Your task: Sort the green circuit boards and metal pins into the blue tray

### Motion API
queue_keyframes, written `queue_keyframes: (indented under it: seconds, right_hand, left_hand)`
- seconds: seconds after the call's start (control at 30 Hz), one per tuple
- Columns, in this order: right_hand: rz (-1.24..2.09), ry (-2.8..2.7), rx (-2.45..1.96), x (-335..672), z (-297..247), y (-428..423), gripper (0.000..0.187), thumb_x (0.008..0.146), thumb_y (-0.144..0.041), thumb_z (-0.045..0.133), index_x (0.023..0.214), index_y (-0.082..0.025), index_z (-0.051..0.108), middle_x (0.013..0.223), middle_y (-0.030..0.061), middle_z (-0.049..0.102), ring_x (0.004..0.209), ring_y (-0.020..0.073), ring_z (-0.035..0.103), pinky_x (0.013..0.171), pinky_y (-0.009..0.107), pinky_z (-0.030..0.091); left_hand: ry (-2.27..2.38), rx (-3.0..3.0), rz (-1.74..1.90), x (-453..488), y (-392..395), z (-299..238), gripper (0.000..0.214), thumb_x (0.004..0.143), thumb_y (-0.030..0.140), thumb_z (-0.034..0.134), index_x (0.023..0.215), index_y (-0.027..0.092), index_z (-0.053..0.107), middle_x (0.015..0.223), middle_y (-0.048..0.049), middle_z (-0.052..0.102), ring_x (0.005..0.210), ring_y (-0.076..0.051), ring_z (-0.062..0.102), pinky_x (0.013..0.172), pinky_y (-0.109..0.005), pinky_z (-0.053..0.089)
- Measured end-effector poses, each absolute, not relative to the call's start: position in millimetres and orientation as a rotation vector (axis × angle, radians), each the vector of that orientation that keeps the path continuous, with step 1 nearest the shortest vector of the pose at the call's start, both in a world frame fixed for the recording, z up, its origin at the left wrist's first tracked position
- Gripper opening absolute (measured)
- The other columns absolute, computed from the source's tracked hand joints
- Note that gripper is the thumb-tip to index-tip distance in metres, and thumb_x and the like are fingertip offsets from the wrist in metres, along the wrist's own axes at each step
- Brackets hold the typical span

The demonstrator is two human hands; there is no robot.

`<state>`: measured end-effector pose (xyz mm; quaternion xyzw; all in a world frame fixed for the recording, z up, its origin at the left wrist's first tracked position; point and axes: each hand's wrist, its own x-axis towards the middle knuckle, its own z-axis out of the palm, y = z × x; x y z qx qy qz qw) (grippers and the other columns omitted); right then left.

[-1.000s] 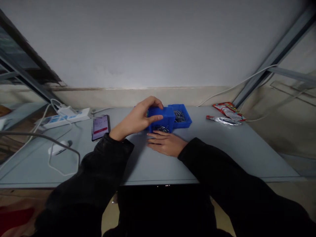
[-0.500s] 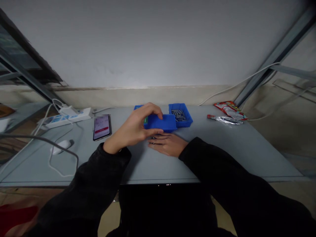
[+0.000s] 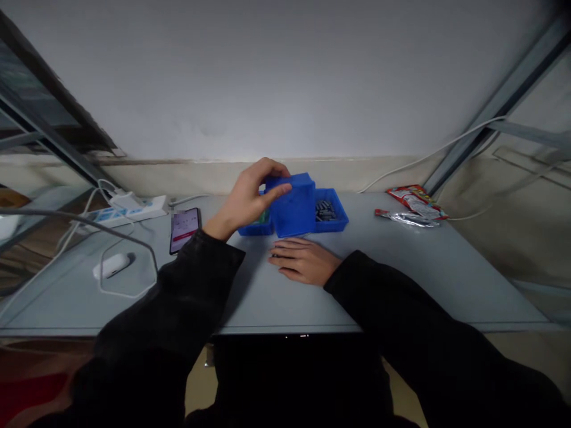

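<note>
My left hand grips the upper edge of a blue plastic bin between thumb and fingers. The bin is tilted up, its blue inside turned toward me. Behind it to the left sits another blue bin with something green in it, partly hidden by my hand. To the right a blue bin holds several small dark metal pieces. My right hand lies palm down on the table just in front of the tilted bin, fingers pointing left. Something small and dark shows by its fingertips; what lies under the palm is hidden.
On the left of the grey table are a phone, a white power strip, a white mouse and loose cables. A red snack packet and a clear plastic wrapper lie at the right. A wall stands behind.
My left hand has risen and moved back, tipping the blue bin from lying over to standing with its inside toward me. My right hand stays about where it was.
</note>
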<state>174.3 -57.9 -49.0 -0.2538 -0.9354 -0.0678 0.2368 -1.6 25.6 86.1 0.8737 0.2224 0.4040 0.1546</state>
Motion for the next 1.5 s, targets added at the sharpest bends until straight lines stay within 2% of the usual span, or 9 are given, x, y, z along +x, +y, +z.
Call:
queue_keyframes:
  seconds: [0.27, 0.47, 0.57, 0.7, 0.83, 1.03, 1.17, 1.33, 1.5]
  right_hand:
    - [-0.082, -2.426, -0.704, 174, -46, -59, 0.031, 0.099, -0.036, 0.054, 0.117, -0.017, 0.07, 0.117, 0.0088, 0.074, 0.118, 0.0204, 0.063, 0.105, 0.038, 0.05]
    - [0.004, -2.334, -0.696, 171, -40, -61, 0.026, 0.099, -0.034, 0.054, 0.107, -0.016, 0.071, 0.107, 0.0081, 0.075, 0.105, 0.0181, 0.067, 0.097, 0.034, 0.053]
    - [-0.006, -2.295, -0.752, 171, -33, -62, 0.022, 0.099, -0.032, 0.054, 0.101, -0.017, 0.071, 0.098, 0.0063, 0.075, 0.096, 0.0176, 0.066, 0.09, 0.034, 0.052]
    - [-0.192, -2.094, -1.016, 185, -19, -59, 0.02, 0.099, -0.026, 0.051, 0.096, -0.02, 0.07, 0.092, 0.0043, 0.073, 0.096, 0.0207, 0.06, 0.094, 0.041, 0.043]
    - [-0.4, -1.863, -1.438, 210, -13, -51, 0.028, 0.099, -0.032, 0.05, 0.119, -0.021, 0.067, 0.11, 0.009, 0.069, 0.107, 0.0272, 0.052, 0.096, 0.044, 0.035]
    - [-0.35, -2.023, -1.584, 224, -34, -42, 0.034, 0.101, -0.041, 0.049, 0.127, -0.027, 0.065, 0.105, 0.0088, 0.067, 0.102, 0.0279, 0.051, 0.094, 0.044, 0.029]
    - [-0.278, -2.087, -1.544, 218, -41, -39, 0.027, 0.1, -0.035, 0.054, 0.123, -0.029, 0.067, 0.105, 0.0057, 0.067, 0.101, 0.0249, 0.055, 0.092, 0.041, 0.028]
    - [-0.163, -2.073, -1.458, 222, -40, -35, 0.019, 0.099, -0.025, 0.056, 0.108, -0.024, 0.073, 0.098, 0.0048, 0.069, 0.095, 0.0215, 0.06, 0.083, 0.036, 0.033]
    - [-0.207, -2.122, -1.383, 228, -42, -34, 0.02, 0.099, -0.024, 0.056, 0.109, -0.023, 0.073, 0.096, 0.0049, 0.069, 0.087, 0.02, 0.061, 0.077, 0.034, 0.038]
  left_hand:
    - [0.888, 2.565, 1.036, 23, 115, 60, 0.023, 0.098, 0.035, 0.055, 0.1, 0.016, 0.067, 0.1, -0.0058, 0.071, 0.09, -0.017, 0.063, 0.088, -0.033, 0.049]
    - [1.072, 2.684, 0.778, 35, 149, 36, 0.023, 0.097, 0.033, 0.057, 0.096, 0.014, 0.071, 0.091, -0.0094, 0.072, 0.086, -0.021, 0.065, 0.084, -0.034, 0.048]
    - [1.156, 2.728, 0.676, 35, 153, 24, 0.029, 0.1, 0.035, 0.052, 0.1, 0.014, 0.071, 0.096, -0.0119, 0.072, 0.091, -0.024, 0.065, 0.087, -0.036, 0.047]
    - [1.152, 2.802, 0.47, 26, 143, 19, 0.04, 0.102, 0.042, 0.045, 0.115, 0.012, 0.069, 0.111, -0.0148, 0.069, 0.106, -0.025, 0.062, 0.097, -0.038, 0.046]
    - [1.129, 2.926, 0.591, 2, 101, 36, 0.045, 0.103, 0.049, 0.041, 0.127, 0.02, 0.064, 0.119, -0.0118, 0.063, 0.114, -0.026, 0.057, 0.106, -0.044, 0.042]
    - [0.957, 2.918, 0.333, -32, 36, 47, 0.048, 0.1, 0.055, 0.047, 0.134, 0.024, 0.059, 0.113, -0.0091, 0.066, 0.098, -0.022, 0.063, 0.091, -0.036, 0.049]
    - [0.817, 2.892, 0.339, -38, 26, 27, 0.04, 0.103, 0.047, 0.047, 0.13, 0.023, 0.064, 0.108, -0.0086, 0.067, 0.093, -0.02, 0.064, 0.086, -0.033, 0.05]
    - [0.791, 2.804, 0.644, -36, 25, 5, 0.033, 0.105, 0.039, 0.045, 0.116, 0.021, 0.07, 0.104, -0.008, 0.069, 0.091, -0.019, 0.064, 0.083, -0.033, 0.051]
    - [0.732, 2.785, 0.693, -41, 27, -3, 0.032, 0.105, 0.037, 0.045, 0.111, 0.021, 0.071, 0.102, -0.0077, 0.069, 0.089, -0.018, 0.064, 0.082, -0.033, 0.051]
